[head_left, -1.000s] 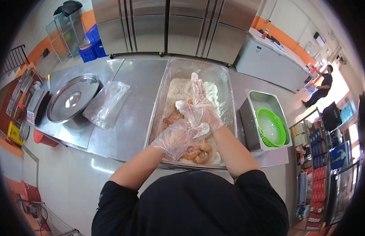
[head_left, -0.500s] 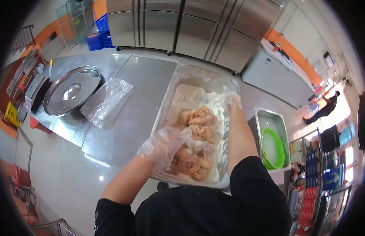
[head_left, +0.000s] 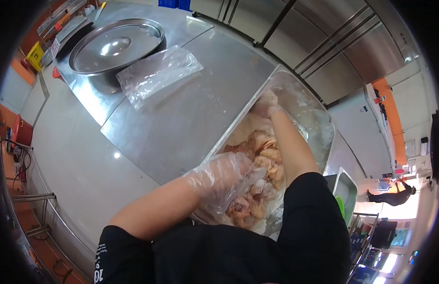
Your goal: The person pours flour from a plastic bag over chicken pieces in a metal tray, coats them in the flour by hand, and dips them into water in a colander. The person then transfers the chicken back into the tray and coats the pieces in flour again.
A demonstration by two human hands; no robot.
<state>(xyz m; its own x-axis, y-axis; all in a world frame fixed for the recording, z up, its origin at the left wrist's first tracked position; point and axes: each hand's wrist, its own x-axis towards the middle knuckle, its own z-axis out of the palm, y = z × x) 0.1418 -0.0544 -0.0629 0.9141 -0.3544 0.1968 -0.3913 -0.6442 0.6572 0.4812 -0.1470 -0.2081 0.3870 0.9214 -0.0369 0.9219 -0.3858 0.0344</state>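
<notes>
A large clear tub holds white flour and several raw, flour-dusted meat pieces. My left hand, in a loose clear plastic glove, is over the near left side of the tub, against the meat; its fingers are blurred and partly hidden by the plastic. Farther up, at the tub's far left corner, is my right hand, also gloved, low near the flour. Its fingers are bent down and hard to make out, so what they hold, if anything, does not show.
Left of the tub on the steel table lie a clear plastic bag and a round lidded steel pot. A steel container with a green basket stands right. A person is far off at right.
The view has turned and shifted. My hands, together over the tub one second ago, are now apart. My right hand has gone from the tub's right side to its far left corner.
</notes>
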